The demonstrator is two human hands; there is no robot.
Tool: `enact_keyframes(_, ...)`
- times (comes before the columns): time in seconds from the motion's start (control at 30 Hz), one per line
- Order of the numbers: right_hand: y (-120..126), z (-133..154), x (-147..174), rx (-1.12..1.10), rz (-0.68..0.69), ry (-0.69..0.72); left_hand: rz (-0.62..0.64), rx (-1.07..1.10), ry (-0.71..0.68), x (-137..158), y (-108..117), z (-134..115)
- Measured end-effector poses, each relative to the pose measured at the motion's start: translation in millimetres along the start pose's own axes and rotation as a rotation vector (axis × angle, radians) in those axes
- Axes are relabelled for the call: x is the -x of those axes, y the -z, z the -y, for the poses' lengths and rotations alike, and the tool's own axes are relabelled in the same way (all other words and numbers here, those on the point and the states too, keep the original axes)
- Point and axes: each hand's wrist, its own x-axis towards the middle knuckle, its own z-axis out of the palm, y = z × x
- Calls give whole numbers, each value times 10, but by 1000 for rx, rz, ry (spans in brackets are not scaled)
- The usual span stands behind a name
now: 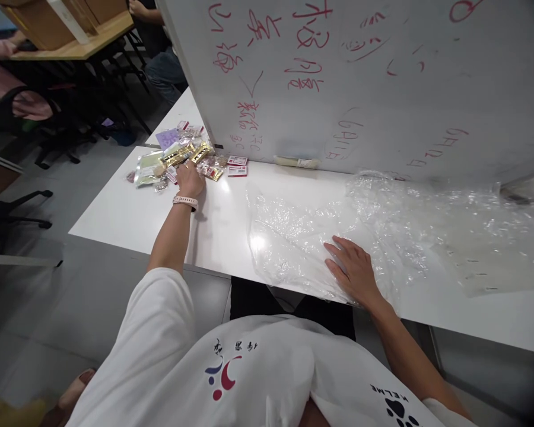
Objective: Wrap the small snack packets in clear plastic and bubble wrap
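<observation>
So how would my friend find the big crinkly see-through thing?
Start at the whiteboard with red writing that stands on the white table. Just in front of it, spread over the tabletop, lies the clear plastic sheet, with the person's right hand flat on its near edge. Unlike the small colourful packets by the left hand, it is big, wrinkled and transparent.

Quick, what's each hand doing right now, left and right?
Left hand: reaching into the snack packets; grip hidden, cannot be told.
Right hand: open, flat on the clear plastic bag, holding nothing.
</observation>
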Motion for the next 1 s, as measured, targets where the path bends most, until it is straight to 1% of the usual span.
enact_keyframes(0.1,0,-1,0,-11,-5,-2,-39,-10,-28,26,9,28)
enact_keyframes(0.13,3,-1,-1,-13,-4,-4,-79,3,-15,29,57,13)
enact_keyframes(0.2,11,2,-3,-13,8,-9,-204,53,9,77,212,-100)
enact_keyframes(0.23,14,4,-5,-12,16,-11,-277,93,-10,149,305,-208)
enact_keyframes(0.27,16,7,-8,-11,24,-12,-338,139,-59,269,393,-351)
enact_keyframes(0.3,15,10,-11,-9,31,-12,-377,191,-149,445,464,-526)
enact_keyframes(0.33,9,11,-16,-8,37,-10,-373,252,-273,679,504,-726)
enact_keyframes(0.37,-2,12,-22,-8,40,-8,-327,290,-400,963,504,-940)
enact_keyframes(0.4,-16,11,-30,-10,41,-6,-250,298,-523,1286,458,-1157)
enact_keyframes(0.47,-43,6,-51,-31,36,-5,-39,237,-734,1963,239,-1547)
enact_keyframes(0.53,-34,-5,-70,-96,27,-7,203,148,-829,2540,-72,-1817)
enact_keyframes(0.57,-3,-13,-71,-154,17,-12,297,108,-874,2749,-218,-1898)
enact_keyframes(0.6,50,-24,-60,-222,-1,-24,345,78,-899,2898,-335,-1943)
enact_keyframes(0.63,126,-38,-32,-293,-33,-43,380,62,-910,2990,-409,-1956)
enact_keyframes(0.67,221,-57,16,-353,-77,-71,393,61,-913,3036,-433,-1938)
enact_keyframes(0.7,330,-81,88,-386,-140,-111,386,73,-906,3053,-409,-1892)
enact_keyframes(0.77,554,-147,295,-344,-307,-244,344,119,-890,3065,-250,-1721)
enact_keyframes(0.8,652,-186,423,-273,-386,-341,319,137,-887,3087,-145,-1602)
enact_keyframes(0.83,730,-225,557,-188,-432,-450,296,144,-886,3130,-45,-1466)
enact_keyframes(0.87,782,-259,689,-106,-433,-563,284,136,-891,3193,34,-1320)
enact_keyframes(0.9,808,-285,808,-43,-390,-663,280,111,-896,3269,84,-1172)
enact_keyframes(0.93,809,-300,908,-6,-315,-741,264,81,-896,3351,99,-1031)
enact_keyframes(0.97,790,-302,980,2,-232,-786,240,56,-888,3428,83,-905)
enact_keyframes(1.0,758,-294,1022,-20,-161,-803,206,44,-875,3491,44,-802)
